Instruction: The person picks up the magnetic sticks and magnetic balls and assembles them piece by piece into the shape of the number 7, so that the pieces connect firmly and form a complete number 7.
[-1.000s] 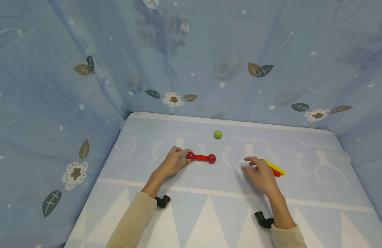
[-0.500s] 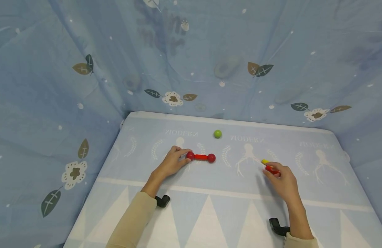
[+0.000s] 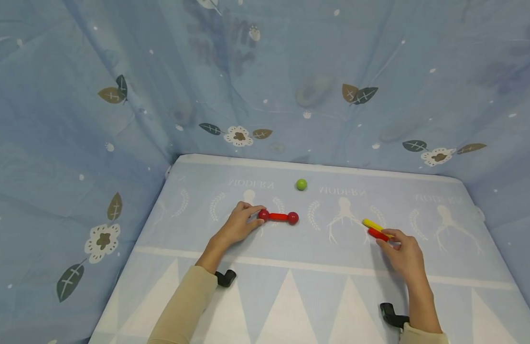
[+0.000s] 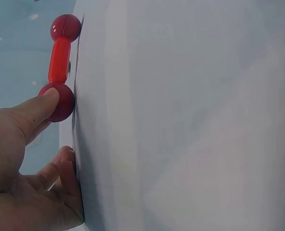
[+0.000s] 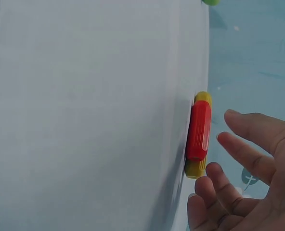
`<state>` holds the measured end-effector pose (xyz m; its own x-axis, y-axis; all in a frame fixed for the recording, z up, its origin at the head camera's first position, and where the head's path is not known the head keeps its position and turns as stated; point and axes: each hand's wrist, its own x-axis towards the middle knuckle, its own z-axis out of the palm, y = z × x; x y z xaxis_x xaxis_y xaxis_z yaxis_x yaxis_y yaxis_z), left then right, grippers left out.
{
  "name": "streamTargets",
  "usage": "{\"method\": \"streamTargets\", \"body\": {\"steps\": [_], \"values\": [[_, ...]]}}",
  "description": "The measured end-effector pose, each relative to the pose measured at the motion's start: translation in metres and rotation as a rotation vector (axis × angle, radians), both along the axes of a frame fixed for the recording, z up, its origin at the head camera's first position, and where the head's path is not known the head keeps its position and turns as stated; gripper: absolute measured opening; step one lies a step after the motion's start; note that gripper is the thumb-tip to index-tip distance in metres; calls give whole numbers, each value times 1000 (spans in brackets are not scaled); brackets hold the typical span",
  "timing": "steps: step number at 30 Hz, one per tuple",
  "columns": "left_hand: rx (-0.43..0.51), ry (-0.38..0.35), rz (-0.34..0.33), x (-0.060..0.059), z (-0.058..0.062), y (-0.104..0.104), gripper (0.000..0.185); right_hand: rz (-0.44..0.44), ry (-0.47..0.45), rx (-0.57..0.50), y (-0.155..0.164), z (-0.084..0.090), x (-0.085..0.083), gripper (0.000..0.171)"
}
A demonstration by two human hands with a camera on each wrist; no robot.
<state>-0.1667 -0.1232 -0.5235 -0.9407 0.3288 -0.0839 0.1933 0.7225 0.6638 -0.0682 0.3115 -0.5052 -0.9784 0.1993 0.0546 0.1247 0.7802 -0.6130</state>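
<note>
The left hand (image 3: 236, 227) touches one ball of the red bar toy (image 3: 278, 217) on the mat (image 3: 290, 296), while the right hand (image 3: 404, 255), fingers loose, reaches the red stick (image 3: 378, 234) and yellow stick (image 3: 373, 225), holding nothing

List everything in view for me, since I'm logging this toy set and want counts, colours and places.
red balls: 2, dark red, mid-mat, one at each end of the short rod.
short rod: 1, bright red, joining the two balls.
green ball: 1, green, alone near the mat's far edge.
yellow stick: 1, yellow, right part of the mat.
red stick: 1, red, lying right alongside the yellow stick.
mat: 1, pale blue with white print, under everything.
cloth backdrop: 1, blue with leaves and flowers, behind and at both sides.
left hand: 1, a fingertip against the nearer red ball.
right hand: 1, fingers spread loosely at the two sticks.
</note>
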Motion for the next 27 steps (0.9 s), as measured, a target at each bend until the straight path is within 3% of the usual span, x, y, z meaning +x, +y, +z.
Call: {"method": "streamTargets", "body": {"steps": [9, 27], "values": [[4, -3, 3, 1, 1, 0, 45, -42, -121, 7, -3, -4, 0, 39], [5, 15, -3, 3, 4, 0, 45, -79, -128, 42, -8, -4, -4, 34]]}}
